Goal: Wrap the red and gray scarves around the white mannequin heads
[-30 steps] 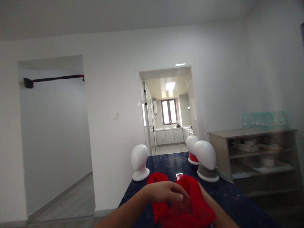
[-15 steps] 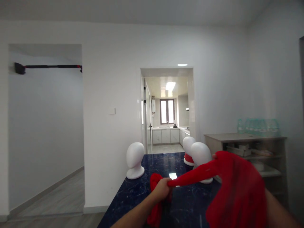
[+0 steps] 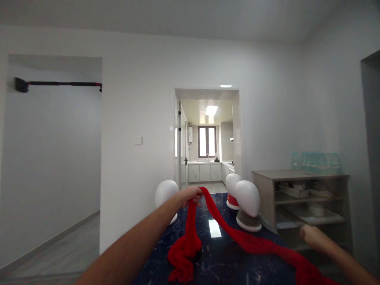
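A long red scarf (image 3: pixel 228 230) hangs from my left hand (image 3: pixel 192 195), which is closed around it above the table. One end lies bunched on the tabletop below that hand; the other length runs down to the lower right, out of view. My right hand (image 3: pixel 314 238) is held to the right, above and apart from the scarf, its fingers curled and slightly blurred with nothing visible in them. Behind my left hand and forearm stands a white foam mannequin head (image 3: pixel 166 192), partly hidden.
The dark blue marbled table (image 3: pixel 219 253) reaches toward a kitchen doorway. On its far right, one white head (image 3: pixel 248 198) has a grey-brown wrap at its neck, and another head (image 3: pixel 232 183) has a red one. A shelf cabinet (image 3: pixel 299 174) with bottles (image 3: pixel 319 162) stands right.
My left hand has risen and moved forward with the scarf. My right hand has let go of the scarf, whose right-hand length has dropped low. The view has shifted slightly.
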`<state>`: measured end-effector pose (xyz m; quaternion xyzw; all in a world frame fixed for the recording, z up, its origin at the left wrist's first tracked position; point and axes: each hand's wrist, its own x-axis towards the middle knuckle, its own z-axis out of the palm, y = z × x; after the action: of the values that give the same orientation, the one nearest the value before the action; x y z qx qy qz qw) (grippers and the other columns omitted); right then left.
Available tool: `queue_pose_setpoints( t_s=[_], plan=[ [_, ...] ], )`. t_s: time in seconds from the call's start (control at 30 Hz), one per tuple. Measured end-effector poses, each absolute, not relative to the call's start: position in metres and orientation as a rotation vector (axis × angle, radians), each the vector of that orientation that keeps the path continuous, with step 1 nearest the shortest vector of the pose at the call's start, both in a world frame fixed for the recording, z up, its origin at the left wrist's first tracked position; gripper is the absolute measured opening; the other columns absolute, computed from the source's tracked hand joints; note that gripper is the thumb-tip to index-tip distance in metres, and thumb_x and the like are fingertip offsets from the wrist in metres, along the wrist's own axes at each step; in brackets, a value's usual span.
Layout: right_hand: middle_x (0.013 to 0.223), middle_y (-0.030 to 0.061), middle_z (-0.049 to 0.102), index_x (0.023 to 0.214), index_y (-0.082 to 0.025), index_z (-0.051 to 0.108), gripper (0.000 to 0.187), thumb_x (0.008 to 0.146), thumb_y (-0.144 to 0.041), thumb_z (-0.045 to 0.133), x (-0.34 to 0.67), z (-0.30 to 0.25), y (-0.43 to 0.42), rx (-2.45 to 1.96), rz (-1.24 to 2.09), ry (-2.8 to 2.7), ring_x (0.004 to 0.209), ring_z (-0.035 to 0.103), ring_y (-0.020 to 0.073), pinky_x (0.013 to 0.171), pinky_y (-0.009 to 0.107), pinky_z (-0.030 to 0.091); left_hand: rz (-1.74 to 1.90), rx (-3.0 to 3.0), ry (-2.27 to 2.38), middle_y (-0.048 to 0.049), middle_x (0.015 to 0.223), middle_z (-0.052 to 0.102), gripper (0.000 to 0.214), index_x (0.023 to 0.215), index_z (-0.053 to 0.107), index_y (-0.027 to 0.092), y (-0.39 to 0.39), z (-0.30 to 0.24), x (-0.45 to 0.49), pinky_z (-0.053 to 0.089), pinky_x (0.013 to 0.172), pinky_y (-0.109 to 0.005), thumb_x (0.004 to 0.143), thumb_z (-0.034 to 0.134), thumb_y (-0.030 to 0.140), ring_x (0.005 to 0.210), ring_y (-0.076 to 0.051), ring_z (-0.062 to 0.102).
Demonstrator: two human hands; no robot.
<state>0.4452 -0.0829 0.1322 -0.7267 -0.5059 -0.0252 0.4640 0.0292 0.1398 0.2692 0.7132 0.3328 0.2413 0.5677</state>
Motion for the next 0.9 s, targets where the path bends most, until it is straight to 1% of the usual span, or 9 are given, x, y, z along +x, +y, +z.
queue_pose_setpoints(
  t_s=[0.07,0.17,0.23,0.3,0.37,0.47,0.57,0.8,0.9],
  plan=[
    [0.112,0.0158,0.08,0.103,-0.024,0.08,0.021,0.087,-0.036,0.08,0.42,0.136,-0.066,-1.659,0.152,-1.353,0.104,0.077,0.0327,0.093,0.048,0.062,0.484,1.647,0.699,0.0131,0.051,0.028,0.028,0.066,0.051,0.022,0.121,0.28,0.043,0.045,0.058,-0.025,0.083,0.071,0.031,0.045,-0.005,0.019],
    [0.15,0.0165,0.065,0.152,-0.025,0.055,0.08,0.08,-0.045,0.084,0.345,0.15,-0.039,-1.18,0.483,-1.529,0.142,0.058,0.0345,0.118,0.054,0.047,0.364,1.643,0.576,0.0133,0.055,0.03,0.024,0.077,0.058,0.022,0.09,0.291,0.063,0.041,0.055,-0.023,0.081,0.078,0.033,0.046,-0.005,0.02],
    [0.158,0.0154,0.058,0.158,-0.026,0.045,0.098,0.074,-0.047,0.09,0.295,0.165,-0.028,-0.988,0.536,-1.556,0.147,0.053,0.0328,0.122,0.052,0.044,0.275,1.698,0.466,0.0134,0.056,0.031,0.026,0.085,0.061,0.023,0.072,0.298,0.071,0.039,0.053,-0.023,0.081,0.082,0.037,0.046,-0.005,0.021],
    [0.133,0.0133,0.074,0.148,-0.022,0.053,0.088,0.073,-0.046,0.092,0.269,0.182,-0.024,-0.937,0.702,-1.558,0.124,0.069,0.0295,0.109,0.048,0.054,0.229,1.758,0.358,0.0132,0.058,0.032,0.028,0.092,0.062,0.024,0.061,0.305,0.069,0.036,0.052,-0.023,0.085,0.081,0.042,0.046,-0.005,0.022],
    [0.089,0.0035,0.078,0.127,-0.018,0.064,0.06,0.08,-0.047,0.087,0.27,0.199,-0.026,-0.969,1.05,-1.589,0.081,0.074,0.0207,0.089,0.042,0.062,0.256,1.783,0.316,0.0131,0.059,0.032,0.029,0.095,0.062,0.024,0.058,0.311,0.06,0.034,0.051,-0.023,0.089,0.078,0.047,0.046,-0.005,0.021],
    [0.05,-0.0129,0.047,0.093,-0.016,0.066,0.036,0.089,-0.049,0.079,0.304,0.23,-0.036,-0.929,1.428,-1.595,0.04,0.04,0.0055,0.063,0.03,0.059,0.341,1.775,0.372,0.0133,0.058,0.03,0.028,0.096,0.064,0.022,0.065,0.316,0.042,0.036,0.051,-0.022,0.092,0.075,0.048,0.046,-0.005,0.022],
    [0.046,-0.0166,0.028,0.08,-0.018,0.06,0.04,0.094,-0.054,0.073,0.332,0.272,-0.046,-0.762,1.298,-1.489,0.039,0.018,0.0032,0.05,0.02,0.048,0.394,1.769,0.41,0.0132,0.056,0.035,0.027,0.094,0.067,0.02,0.07,0.318,0.036,0.044,0.056,-0.023,0.089,0.08,0.042,0.046,-0.004,0.028],
    [0.054,-0.0141,0.037,0.098,-0.021,0.064,0.024,0.102,-0.045,0.066,0.309,0.339,-0.061,-0.732,1.156,-1.632,0.041,0.023,0.0046,0.05,0.019,0.048,0.382,1.726,0.186,-0.0029,0.09,0.069,0.035,0.11,0.07,0.016,0.026,0.335,0.06,0.056,0.081,-0.031,0.084,0.086,0.034,0.075,-0.013,0.066],
    [0.053,-0.0123,0.042,0.097,-0.021,0.064,0.027,0.103,-0.047,0.063,0.297,0.34,-0.065,-0.751,1.162,-1.687,0.04,0.028,0.005,0.048,0.019,0.047,0.372,1.736,0.171,-0.0013,0.081,0.068,0.033,0.105,0.07,0.015,0.006,0.345,0.069,0.058,0.085,-0.036,0.086,0.085,0.037,0.072,-0.014,0.065]
  ],
)
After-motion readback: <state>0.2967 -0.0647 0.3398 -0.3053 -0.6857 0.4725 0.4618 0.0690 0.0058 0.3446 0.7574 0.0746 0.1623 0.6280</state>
